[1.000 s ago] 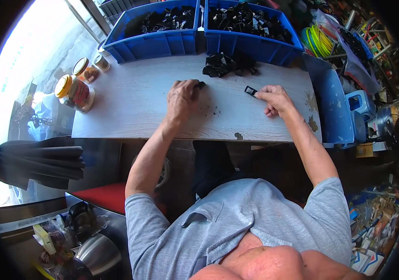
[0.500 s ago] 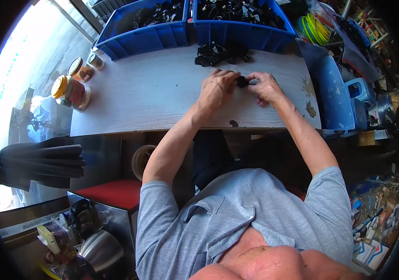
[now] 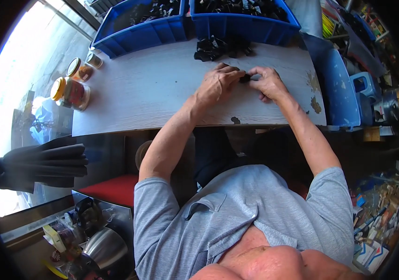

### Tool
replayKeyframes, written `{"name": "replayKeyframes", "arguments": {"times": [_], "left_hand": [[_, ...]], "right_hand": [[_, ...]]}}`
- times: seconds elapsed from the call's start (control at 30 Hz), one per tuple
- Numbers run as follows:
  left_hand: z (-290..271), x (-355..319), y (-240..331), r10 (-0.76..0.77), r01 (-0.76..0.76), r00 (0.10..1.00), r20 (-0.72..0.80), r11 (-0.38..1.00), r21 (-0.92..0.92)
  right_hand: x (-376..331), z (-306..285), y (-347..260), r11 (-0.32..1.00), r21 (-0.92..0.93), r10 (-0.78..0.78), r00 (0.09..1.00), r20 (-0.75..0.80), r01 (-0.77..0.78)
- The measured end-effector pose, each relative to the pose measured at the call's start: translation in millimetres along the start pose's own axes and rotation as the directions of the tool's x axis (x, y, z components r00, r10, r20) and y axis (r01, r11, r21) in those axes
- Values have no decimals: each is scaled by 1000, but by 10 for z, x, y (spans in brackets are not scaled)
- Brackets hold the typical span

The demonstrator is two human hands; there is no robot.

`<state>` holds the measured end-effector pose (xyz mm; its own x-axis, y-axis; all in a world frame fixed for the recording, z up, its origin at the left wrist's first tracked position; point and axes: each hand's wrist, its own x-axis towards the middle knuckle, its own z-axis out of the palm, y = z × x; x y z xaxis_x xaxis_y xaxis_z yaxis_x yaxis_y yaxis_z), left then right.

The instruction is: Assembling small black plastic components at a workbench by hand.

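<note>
Between my fingertips sits a small black part (image 3: 244, 79), too small and covered to tell its kind. My left hand (image 3: 219, 83) closes on it from the left, fingers bent together. On the other side my right hand (image 3: 268, 84) pinches it with thumb and forefinger, the other fingers curled below. Both hands work just above the white table (image 3: 138, 93). Just beyond them lies a loose pile of small black parts (image 3: 215, 48) that look alike.
Two blue bins (image 3: 243, 29) filled with black parts line the table's far edge. Lidded jars (image 3: 71, 92) stand at the left. A light-blue tub (image 3: 342, 88) adjoins the right edge. Brown worn patches (image 3: 315, 105) mark the tabletop there.
My hands stay together around the black part, with the left fingers slightly shifted. The whole view has moved a little, so the bins and table appear shifted.
</note>
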<state>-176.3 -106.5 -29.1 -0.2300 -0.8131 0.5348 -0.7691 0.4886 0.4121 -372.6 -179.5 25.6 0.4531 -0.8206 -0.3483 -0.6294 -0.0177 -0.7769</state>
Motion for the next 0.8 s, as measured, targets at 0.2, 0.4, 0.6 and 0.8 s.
{"name": "replayKeyframes", "arguments": {"times": [0.2, 0.4, 0.6, 0.8], "left_hand": [[-111, -103, 323, -60, 48, 997, 47, 974, 219], [-70, -120, 404, -79, 71, 997, 25, 972, 226], [-186, -12, 37, -240, 384, 855, -460, 889, 249], [55, 61, -287, -368, 445, 894, -256, 802, 398]], "right_hand": [[11, -32, 33, 1000, 21, -21, 998, 54, 20], [3, -31, 99, 998, -10, -57, 998, 34, 57], [-105, -108, 245, 947, 320, -14, 999, -41, 26], [-308, -723, 743, 804, 595, 143, 966, -218, 15]]}}
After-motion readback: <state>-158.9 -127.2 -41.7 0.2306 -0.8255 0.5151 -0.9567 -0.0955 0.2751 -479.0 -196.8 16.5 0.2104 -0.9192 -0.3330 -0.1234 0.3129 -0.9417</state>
